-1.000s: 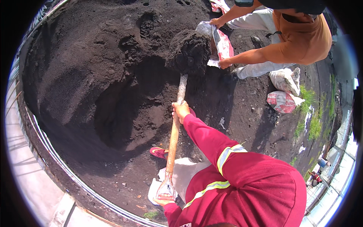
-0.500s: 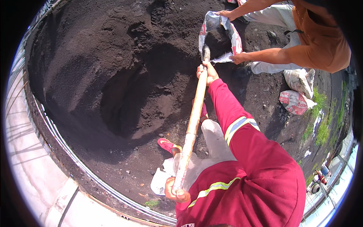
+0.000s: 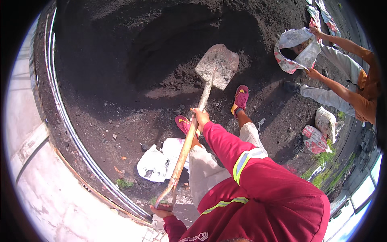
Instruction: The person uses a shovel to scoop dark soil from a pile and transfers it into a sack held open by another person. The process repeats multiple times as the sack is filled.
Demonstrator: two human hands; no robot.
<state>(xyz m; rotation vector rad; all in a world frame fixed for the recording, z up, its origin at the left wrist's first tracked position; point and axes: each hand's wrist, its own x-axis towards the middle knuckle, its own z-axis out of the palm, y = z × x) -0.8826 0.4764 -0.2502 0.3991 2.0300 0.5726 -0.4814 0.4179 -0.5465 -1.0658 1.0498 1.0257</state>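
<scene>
Both my hands grip a shovel [image 3: 184, 155] with a wooden shaft. My left hand [image 3: 163, 210] is closed round the handle at its rear end, low in the view. Farther up, my right hand [image 3: 200, 117] wraps the shaft just behind the metal socket. The pale, dirt-smeared blade [image 3: 218, 66] carries no heap and hangs over the edge of a dark soil pile [image 3: 161, 52]. At the right, a co-worker [image 3: 365, 94] in an orange top holds a white and red sack [image 3: 292, 40] by its rim, its mouth wide open. The blade is well apart from the sack.
Filled sacks [image 3: 325, 123] stand behind the co-worker, beside grass. White bags [image 3: 155, 163] lie by my left leg. Long pipes [image 3: 68, 125] run along a concrete slab [image 3: 52, 181] at the left. My shoes [image 3: 241, 99] stand on gravelly dirt near the pile.
The shovel's blade has come out of the sack and swung left, back toward the pile. The sack and co-worker now appear farther right. Both my hands still hold the shovel.
</scene>
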